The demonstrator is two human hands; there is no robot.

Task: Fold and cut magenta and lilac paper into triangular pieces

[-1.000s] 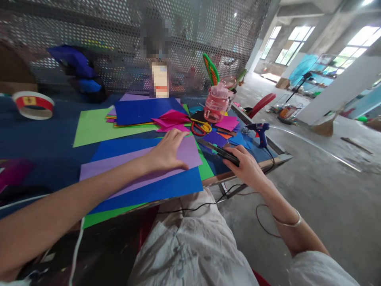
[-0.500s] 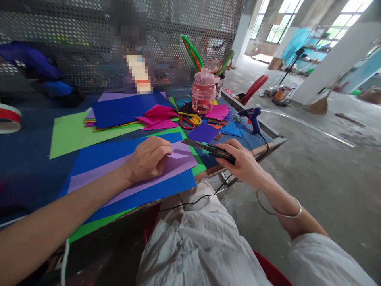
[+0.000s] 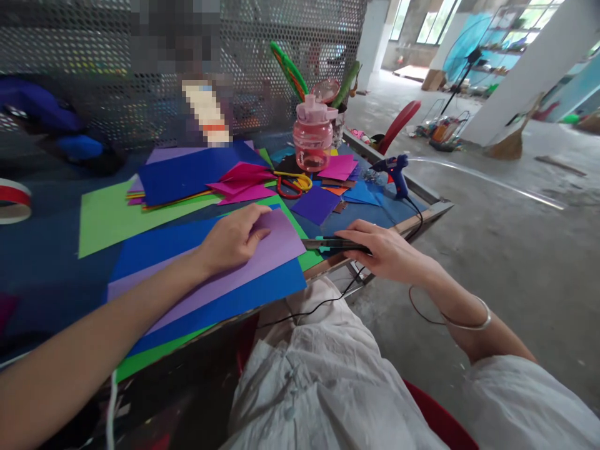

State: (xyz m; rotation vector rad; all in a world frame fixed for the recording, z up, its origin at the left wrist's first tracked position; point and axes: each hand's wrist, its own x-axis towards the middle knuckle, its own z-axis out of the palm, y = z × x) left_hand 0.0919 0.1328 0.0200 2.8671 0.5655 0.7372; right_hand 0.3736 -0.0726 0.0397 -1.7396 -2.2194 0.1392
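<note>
- Nearest, the left hand [image 3: 233, 238] lies palm-down on the purple sheet [image 3: 244, 262]; its grip is released, fingers loosely curled and pressing the paper flat, with nothing grasped.
- The purple sheet is thin, matte, rectangular paper. Its long axis runs from the lower left up to the right, and its far right corner ends just short of the right hand.
- Under the purple sheet lies a blue sheet [image 3: 234, 300], and under that a green sheet [image 3: 154, 353] that overhangs the near edge of the bench [image 3: 422, 215].
- To the right of the purple sheet, the right hand [image 3: 382, 250] is clenched on a slim dark tool [image 3: 328, 244], apparently a utility knife. The tool's long axis lies nearly level, its tip pointing left at the purple sheet's right edge. The right hand is thus the nearer one to that edge.
- Beyond the purple sheet lie red-and-yellow scissors [image 3: 293, 185], folded magenta paper [image 3: 239, 181] and a stack of coloured sheets topped in dark blue [image 3: 187, 175].
- Beyond and right of the purple sheet stand a blue glue gun [image 3: 396, 170], its black cord trailing off the bench, and a translucent pink bottle [image 3: 312, 134].
- Farthest, a perforated metal screen [image 3: 262, 56] backs the bench; a tape roll [image 3: 13, 201] sits far left of the purple sheet.
</note>
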